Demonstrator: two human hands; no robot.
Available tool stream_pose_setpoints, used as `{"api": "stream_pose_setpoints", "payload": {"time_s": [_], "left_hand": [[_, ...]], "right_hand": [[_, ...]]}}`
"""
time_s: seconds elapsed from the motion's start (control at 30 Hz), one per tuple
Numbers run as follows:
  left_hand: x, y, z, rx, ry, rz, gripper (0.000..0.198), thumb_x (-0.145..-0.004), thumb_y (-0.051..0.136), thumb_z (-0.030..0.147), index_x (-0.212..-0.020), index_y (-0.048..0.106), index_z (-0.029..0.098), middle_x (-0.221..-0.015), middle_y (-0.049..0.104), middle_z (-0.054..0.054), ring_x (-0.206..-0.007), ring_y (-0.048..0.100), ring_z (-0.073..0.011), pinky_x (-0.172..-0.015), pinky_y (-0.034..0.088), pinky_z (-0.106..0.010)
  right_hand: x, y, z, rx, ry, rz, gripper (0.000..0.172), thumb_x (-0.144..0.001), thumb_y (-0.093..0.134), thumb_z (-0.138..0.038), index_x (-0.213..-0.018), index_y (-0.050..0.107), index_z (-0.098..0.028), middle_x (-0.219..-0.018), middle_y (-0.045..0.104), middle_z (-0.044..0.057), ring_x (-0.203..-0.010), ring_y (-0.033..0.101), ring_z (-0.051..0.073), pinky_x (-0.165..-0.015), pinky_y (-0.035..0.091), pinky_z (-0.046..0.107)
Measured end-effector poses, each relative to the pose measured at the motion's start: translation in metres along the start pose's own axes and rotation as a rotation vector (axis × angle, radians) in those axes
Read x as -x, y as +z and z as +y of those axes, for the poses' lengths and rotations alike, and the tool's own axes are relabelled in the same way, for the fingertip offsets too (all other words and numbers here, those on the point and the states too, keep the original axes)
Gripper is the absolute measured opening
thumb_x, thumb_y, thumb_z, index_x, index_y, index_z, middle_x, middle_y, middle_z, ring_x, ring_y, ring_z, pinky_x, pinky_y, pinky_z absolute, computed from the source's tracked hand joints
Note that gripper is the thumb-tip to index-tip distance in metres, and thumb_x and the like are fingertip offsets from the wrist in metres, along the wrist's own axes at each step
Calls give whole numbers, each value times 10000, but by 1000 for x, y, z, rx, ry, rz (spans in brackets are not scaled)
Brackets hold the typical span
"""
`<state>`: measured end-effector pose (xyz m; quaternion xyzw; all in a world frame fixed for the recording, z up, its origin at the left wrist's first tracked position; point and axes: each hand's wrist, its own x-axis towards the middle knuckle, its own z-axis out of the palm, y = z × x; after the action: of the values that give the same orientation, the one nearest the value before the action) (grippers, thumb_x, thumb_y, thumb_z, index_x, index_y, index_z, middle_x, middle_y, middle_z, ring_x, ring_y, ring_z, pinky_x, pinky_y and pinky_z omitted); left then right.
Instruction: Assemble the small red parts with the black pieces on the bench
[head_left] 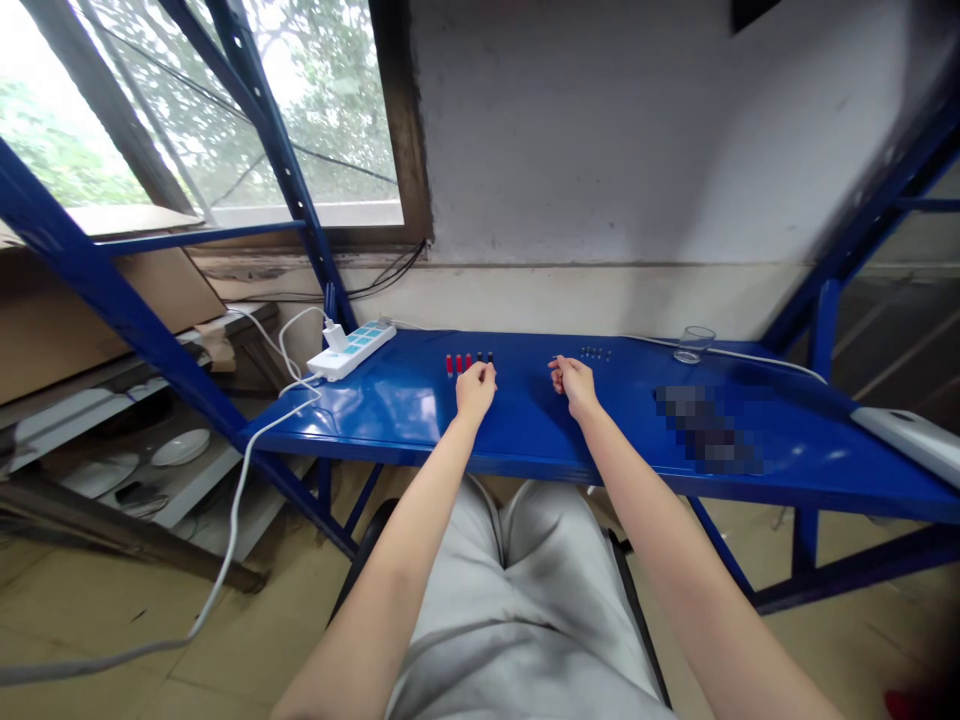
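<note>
Both my arms reach forward onto a blue metal shelf [405, 410]. My left hand [476, 387] is closed, its fingertips touching the right end of a short row of small red and black upright pieces [468, 362]. My right hand [574, 383] is curled in a loose pinch just right of centre; what it holds, if anything, is too small to make out. A cluster of tiny dark pieces [595, 353] lies just beyond the right hand.
A white power strip [351, 350] with a plugged-in charger and a white cable sits at the shelf's back left. A clear glass [693, 343] stands at the back right, with a blurred patch [709, 425] nearer. Blue rack posts [112, 290] flank the shelf; a window [225, 110] is above left.
</note>
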<state>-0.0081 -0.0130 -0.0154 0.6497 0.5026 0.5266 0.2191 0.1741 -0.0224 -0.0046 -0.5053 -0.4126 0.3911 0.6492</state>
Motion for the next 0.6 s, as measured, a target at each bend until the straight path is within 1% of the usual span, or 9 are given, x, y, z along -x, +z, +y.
{"api": "stream_pose_setpoints", "payload": {"time_s": [0.13, 0.37, 0.47, 0.53, 0.6], "left_hand": [[0, 0, 0, 8, 8, 4, 311, -846, 399, 370, -671, 571, 179, -540, 591, -4, -507, 542, -109, -525, 389, -211], [0, 0, 1, 18, 0, 7, 306, -842, 406, 362, -670, 578, 177, -532, 586, -4, -503, 541, -107, -523, 392, -211], [-1, 0, 0, 31, -11, 29, 307, -839, 414, 371, -669, 579, 176, -532, 583, -1, -508, 544, -105, -530, 403, -209], [-2, -1, 1, 60, -35, 70, 308, -837, 415, 375, -664, 572, 173, -534, 579, 1, -499, 540, -99, -532, 412, -208], [-3, -3, 1, 121, -78, 131, 307, -837, 411, 377, -673, 566, 169, -532, 570, 3, -480, 530, -92, -523, 418, -205]], "right_hand": [[0, 0, 0, -5, 2, -4, 260, -788, 538, -385, -634, 520, -176, -430, 426, -45, -337, 318, 50, -351, 218, 209], [0, 0, 0, 6, 4, -3, 267, -776, 547, -401, -634, 519, -177, -435, 432, -45, -337, 318, 50, -352, 217, 211], [-1, 0, 1, 29, 9, -8, 252, -783, 528, -389, -646, 529, -177, -439, 437, -46, -346, 323, 55, -366, 234, 213], [-1, 0, 4, 106, -38, -12, 211, -782, 522, -363, -691, 558, -176, -462, 475, -36, -390, 382, 71, -407, 290, 214], [0, 2, 7, 237, -153, -31, 134, -754, 558, -310, -780, 598, -185, -528, 546, -21, -504, 486, 101, -508, 369, 223]]}}
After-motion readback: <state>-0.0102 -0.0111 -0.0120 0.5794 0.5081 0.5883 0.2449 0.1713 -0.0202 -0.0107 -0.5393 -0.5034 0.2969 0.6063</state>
